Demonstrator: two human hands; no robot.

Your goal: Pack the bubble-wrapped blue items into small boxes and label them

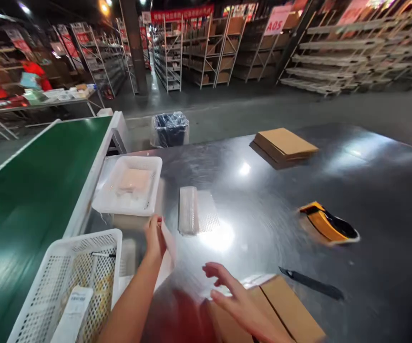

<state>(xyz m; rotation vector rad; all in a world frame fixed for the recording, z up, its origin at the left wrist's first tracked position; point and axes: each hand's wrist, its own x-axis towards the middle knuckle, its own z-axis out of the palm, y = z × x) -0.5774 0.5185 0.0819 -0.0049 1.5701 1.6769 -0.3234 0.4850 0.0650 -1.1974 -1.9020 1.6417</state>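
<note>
Glossy tabletop, thin sheet, perhaps paper

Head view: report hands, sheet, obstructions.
Left hand gripping pale sheet. Right hand open, over cardboard. Bubble wrap ahead, touching neither hand.

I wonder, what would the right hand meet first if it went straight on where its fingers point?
The right hand would probably meet the thin, pale pinkish sheet in the left hand; depth is unclear.
</note>
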